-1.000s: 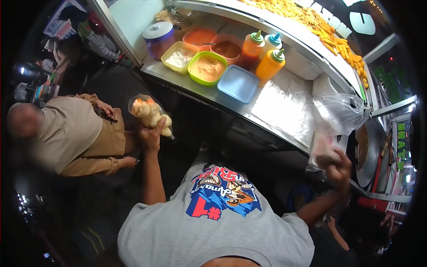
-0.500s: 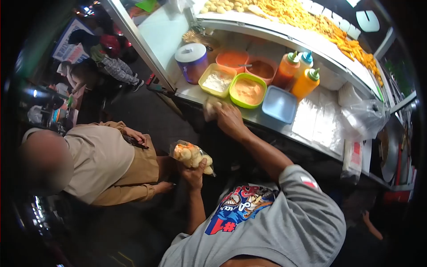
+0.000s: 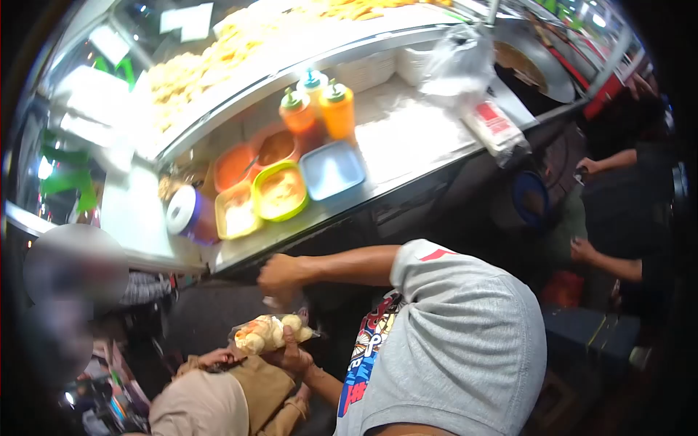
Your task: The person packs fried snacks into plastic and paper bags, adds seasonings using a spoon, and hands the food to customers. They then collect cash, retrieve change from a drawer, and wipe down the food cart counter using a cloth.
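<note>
My left hand [image 3: 291,357] grips a clear bag [image 3: 267,333], fingers wrapped round it from below and thumb pressed on its side, well on my side of the green bowl [image 3: 282,216] and off the tabletop [image 3: 378,174]. Pale round pieces fill most of the bag, with orange-red bits among them at one end — so the filling looks done, as I judge it. No knot or band shows on the plastic, so closing it seems undone, though I cannot be sure at this blur. My right hand [image 3: 283,275] hovers between the green bowl and the bag, its fingers curled; something pale smears beneath them, and I cannot tell whether they hold it. The squeeze bottles [image 3: 337,115] stand upright beyond the green bowl, neither hand on them. The yellow tub [image 3: 237,233] with white contents sits just left of the bowl, the blue tray [image 3: 332,171] just right. Furthest out on my side of the bowl, a person in a pale top [image 3: 198,407] is near the bag — which remains in my fingers, not handed over.
</note>
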Demonstrator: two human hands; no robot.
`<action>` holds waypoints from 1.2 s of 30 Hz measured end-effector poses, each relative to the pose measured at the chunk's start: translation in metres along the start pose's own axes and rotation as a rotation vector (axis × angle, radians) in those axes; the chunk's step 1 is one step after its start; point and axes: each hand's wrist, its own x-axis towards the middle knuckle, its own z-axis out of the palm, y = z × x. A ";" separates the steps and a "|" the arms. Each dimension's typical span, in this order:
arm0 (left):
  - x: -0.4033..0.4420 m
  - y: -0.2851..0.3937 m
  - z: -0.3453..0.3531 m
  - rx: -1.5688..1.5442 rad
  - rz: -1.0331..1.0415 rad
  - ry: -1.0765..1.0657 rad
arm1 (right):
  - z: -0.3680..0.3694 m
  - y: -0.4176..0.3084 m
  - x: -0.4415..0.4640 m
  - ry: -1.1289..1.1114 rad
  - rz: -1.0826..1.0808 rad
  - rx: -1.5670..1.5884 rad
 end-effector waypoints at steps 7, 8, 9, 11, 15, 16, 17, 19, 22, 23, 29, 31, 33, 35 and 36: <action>-0.001 0.030 0.063 0.001 0.050 -0.302 | -0.151 0.029 -0.361 0.510 0.528 0.862; 0.007 0.017 0.068 0.183 0.192 -0.404 | -0.164 0.040 -0.405 0.767 0.532 0.699; 0.002 0.015 0.091 0.053 0.146 -0.368 | -0.176 0.054 -0.444 0.947 0.662 0.470; -0.007 -0.001 0.132 0.143 0.322 -0.393 | -0.203 0.088 -0.532 1.306 0.882 0.257; -0.040 0.042 0.215 0.116 0.230 -0.493 | -0.220 0.175 -0.613 1.212 1.259 0.152; -0.043 0.039 0.230 0.224 0.372 -0.592 | -0.209 0.221 -0.633 1.152 1.280 0.107; -0.048 0.032 0.248 0.526 0.719 -0.564 | -0.190 0.271 -0.652 1.095 1.300 0.062; -0.075 0.054 0.283 0.046 0.235 -0.495 | -0.162 0.320 -0.675 0.878 1.207 -0.260; -0.088 0.052 0.314 -0.015 0.319 -0.419 | -0.199 0.253 -0.618 1.015 1.094 -0.480; -0.095 0.047 0.323 -0.003 0.348 -0.383 | -0.217 0.213 -0.582 1.080 0.884 -0.130; -0.119 0.061 0.367 0.087 0.460 -0.285 | -0.253 0.035 -0.419 0.627 0.226 0.131; -0.113 0.076 0.375 0.107 0.528 -0.237 | -0.274 0.029 -0.401 0.497 0.389 0.065; -0.100 0.083 0.383 0.177 0.656 -0.154 | -0.290 0.042 -0.391 0.430 0.323 -0.023; -0.078 0.083 0.401 0.183 0.665 -0.128 | -0.307 0.063 -0.376 0.457 0.223 -0.195; -0.066 0.087 0.410 0.170 0.633 -0.137 | -0.322 0.067 -0.364 0.471 0.262 -0.162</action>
